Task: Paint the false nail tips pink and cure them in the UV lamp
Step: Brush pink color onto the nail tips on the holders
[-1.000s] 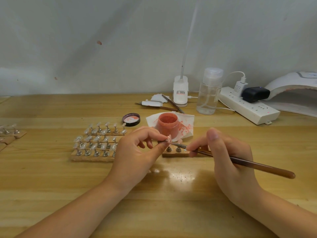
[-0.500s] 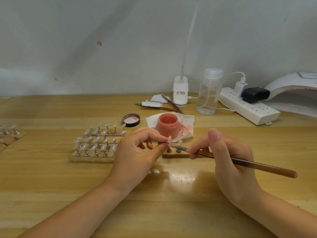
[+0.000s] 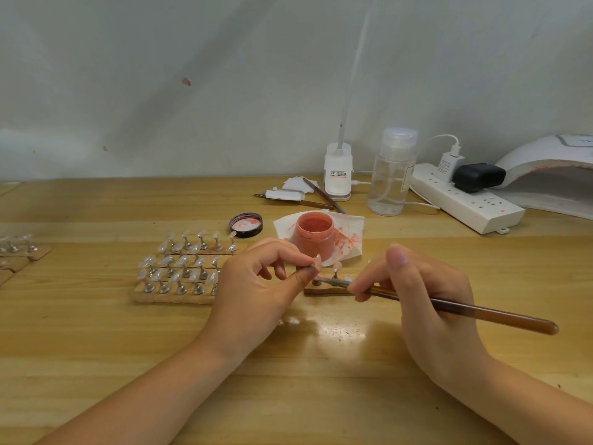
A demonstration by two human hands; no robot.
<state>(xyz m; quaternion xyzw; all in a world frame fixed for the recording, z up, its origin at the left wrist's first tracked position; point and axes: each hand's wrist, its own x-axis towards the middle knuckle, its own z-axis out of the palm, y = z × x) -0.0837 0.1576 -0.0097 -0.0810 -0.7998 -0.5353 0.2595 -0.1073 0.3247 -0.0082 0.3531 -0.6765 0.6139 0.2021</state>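
My left hand (image 3: 256,290) pinches a small nail tip (image 3: 317,261) on its holder between thumb and forefinger, in front of the open pink paint jar (image 3: 313,232). In my right hand (image 3: 426,300) I hold a brown-handled brush (image 3: 465,311), its metal ferrule and bristles pointing left just below the pinched tip. A short wooden strip (image 3: 327,290) with a pink tip on a stand lies under the brush. Several clear nail tips stand on wooden strips (image 3: 183,268) to the left. The white UV lamp (image 3: 552,175) sits at the far right.
The jar stands on a paint-stained tissue (image 3: 349,239), its black lid (image 3: 246,224) beside it. Behind are a clear pump bottle (image 3: 390,175), a white desk-lamp base (image 3: 337,175), a power strip (image 3: 468,200) with plugs, and tweezers (image 3: 324,195). More tip strips (image 3: 19,248) lie at the left edge.
The brush tip has slid slightly left and lower under the pinched nail tip. My left hand has stayed nearly still.
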